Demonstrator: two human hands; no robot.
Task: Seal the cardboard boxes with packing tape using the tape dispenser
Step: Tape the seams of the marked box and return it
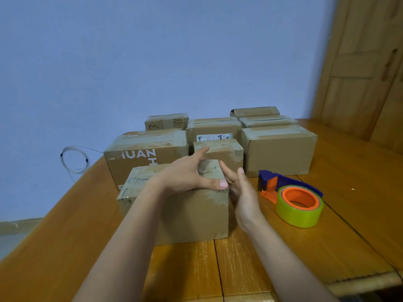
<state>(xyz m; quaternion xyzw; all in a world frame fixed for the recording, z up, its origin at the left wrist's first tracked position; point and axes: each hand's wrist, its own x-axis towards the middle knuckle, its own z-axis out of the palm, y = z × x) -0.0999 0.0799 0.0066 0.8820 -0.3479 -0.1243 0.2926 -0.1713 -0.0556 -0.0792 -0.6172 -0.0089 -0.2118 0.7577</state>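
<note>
A cardboard box with old tape on its top stands nearest to me on the wooden table. My left hand lies flat on the box's top, its thumb along the front right edge. My right hand presses with straight fingers against the box's right side. The tape dispenser, blue and orange with a yellow-green roll of tape, lies on its side on the table to the right of the box, untouched by either hand.
Several more cardboard boxes stand behind in rows: a large one with white letters, a small one and a wide one. A coil of wire hangs on the blue wall. A wooden door is at right.
</note>
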